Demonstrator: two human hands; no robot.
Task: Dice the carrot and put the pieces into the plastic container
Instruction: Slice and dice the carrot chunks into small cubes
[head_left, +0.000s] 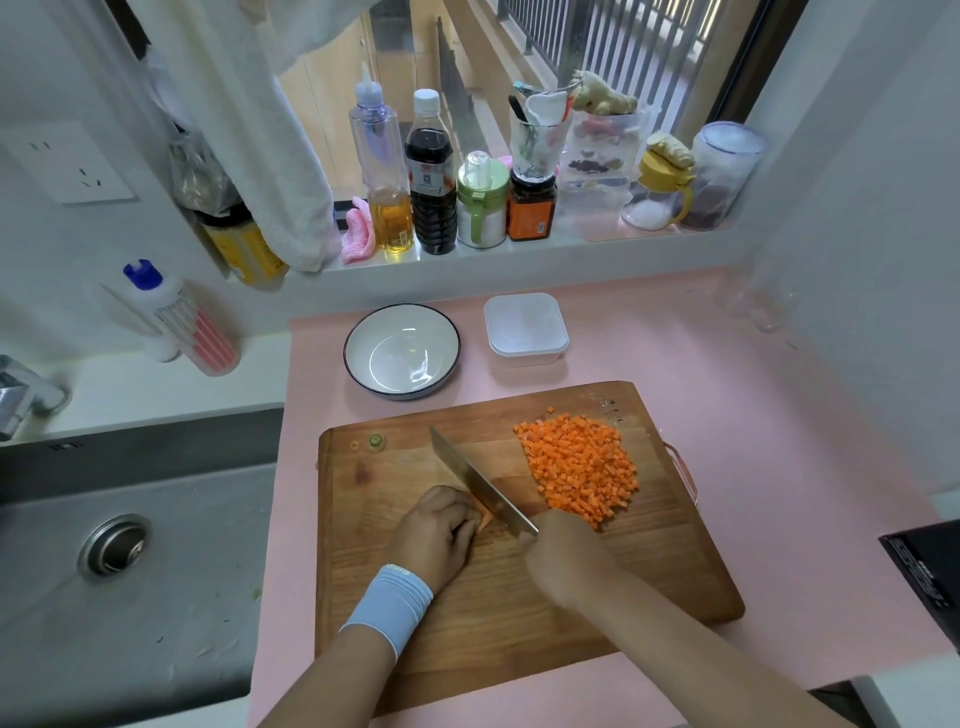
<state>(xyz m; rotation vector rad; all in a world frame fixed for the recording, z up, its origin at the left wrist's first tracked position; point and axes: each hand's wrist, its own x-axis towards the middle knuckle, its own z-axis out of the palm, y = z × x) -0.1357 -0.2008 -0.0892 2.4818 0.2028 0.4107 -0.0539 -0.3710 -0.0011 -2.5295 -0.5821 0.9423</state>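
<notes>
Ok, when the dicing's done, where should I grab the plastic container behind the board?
Take the plastic container by its left and right walls, just under the rim, reaching from the near side across the cutting board. It is low, square and upright with flat sides; the bowl stands apart to its left. The right hand grips the knife, so set it down first.
</notes>
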